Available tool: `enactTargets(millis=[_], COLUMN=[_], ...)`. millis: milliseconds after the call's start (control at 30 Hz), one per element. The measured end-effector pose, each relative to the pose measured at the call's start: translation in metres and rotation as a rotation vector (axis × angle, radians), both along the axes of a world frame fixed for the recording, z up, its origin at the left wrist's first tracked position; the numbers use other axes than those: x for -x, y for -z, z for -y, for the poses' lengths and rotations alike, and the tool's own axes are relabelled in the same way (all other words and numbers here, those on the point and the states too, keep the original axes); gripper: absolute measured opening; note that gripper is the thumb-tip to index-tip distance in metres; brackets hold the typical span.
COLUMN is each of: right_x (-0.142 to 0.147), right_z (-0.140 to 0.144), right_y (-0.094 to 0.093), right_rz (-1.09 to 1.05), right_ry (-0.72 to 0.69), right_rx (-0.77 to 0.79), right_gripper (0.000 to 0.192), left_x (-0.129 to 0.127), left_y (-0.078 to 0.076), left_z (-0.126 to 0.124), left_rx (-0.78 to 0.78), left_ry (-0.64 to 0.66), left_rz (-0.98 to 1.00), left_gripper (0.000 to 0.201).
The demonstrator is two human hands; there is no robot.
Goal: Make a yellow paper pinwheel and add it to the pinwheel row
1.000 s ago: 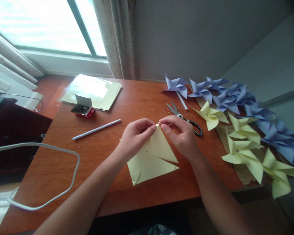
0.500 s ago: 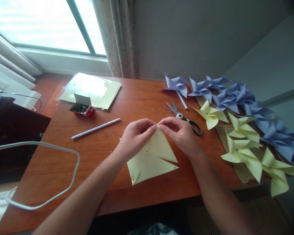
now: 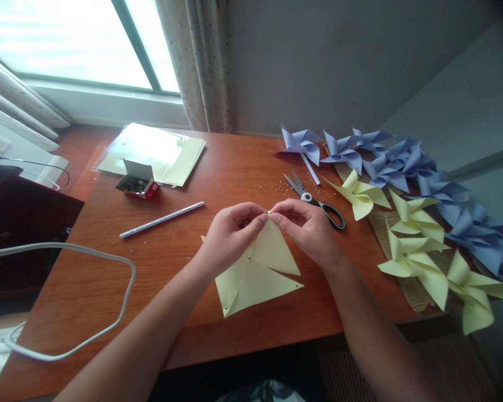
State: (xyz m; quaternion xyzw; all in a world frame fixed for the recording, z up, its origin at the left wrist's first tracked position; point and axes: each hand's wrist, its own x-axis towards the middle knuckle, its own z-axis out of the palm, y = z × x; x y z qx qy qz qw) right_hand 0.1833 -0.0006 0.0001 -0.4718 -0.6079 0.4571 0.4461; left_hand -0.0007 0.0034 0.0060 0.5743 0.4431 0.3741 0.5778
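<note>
A yellow paper square (image 3: pixel 251 285), slit from its corners and marked with small dark holes, hangs or rests just above the table's front half. My left hand (image 3: pixel 237 229) pinches its far corner between thumb and forefinger. Close against it, my right hand (image 3: pixel 304 226) pinches the same corner, so the fingertips nearly meet. What lies between the fingertips is mostly hidden. Right behind my right hand lie scissors (image 3: pixel 314 201) with black handles, blades apart. To the left of my left hand is a pale paper straw (image 3: pixel 162 219).
Blue pinwheels (image 3: pixel 385 170) and yellow pinwheels (image 3: pixel 414 262) crowd the table's right side, partly on cardboard (image 3: pixel 383 234). A small red box (image 3: pixel 138 184) of metal pieces stands open near paper sheets (image 3: pixel 151 153) at the back left. A white cable (image 3: pixel 128 296) loops over the left edge.
The view has shifted very slightly. Both hands keep their pinch on the paper's corner, with hardly any movement.
</note>
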Motion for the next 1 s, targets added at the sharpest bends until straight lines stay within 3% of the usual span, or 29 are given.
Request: enactTargets(millis=[500,1000], right_x=[0.0012,0.0013], right_z=[0.0005,0.0019], right_y=[-0.0020,-0.0030], right_rz=[0.037,-0.023], right_ry=[0.006,0.002], right_rx=[-0.061,0.007], right_gripper=[0.007,0.007], left_x=[-0.0015,-0.0005], left_y=[-0.0020,0.0012], left_z=[0.0004,0.0000], left_rx=[0.030,-0.030], left_ry=[-0.017,-0.009], left_rz=[0.052,0.002], left_gripper=[0.018,0.021])
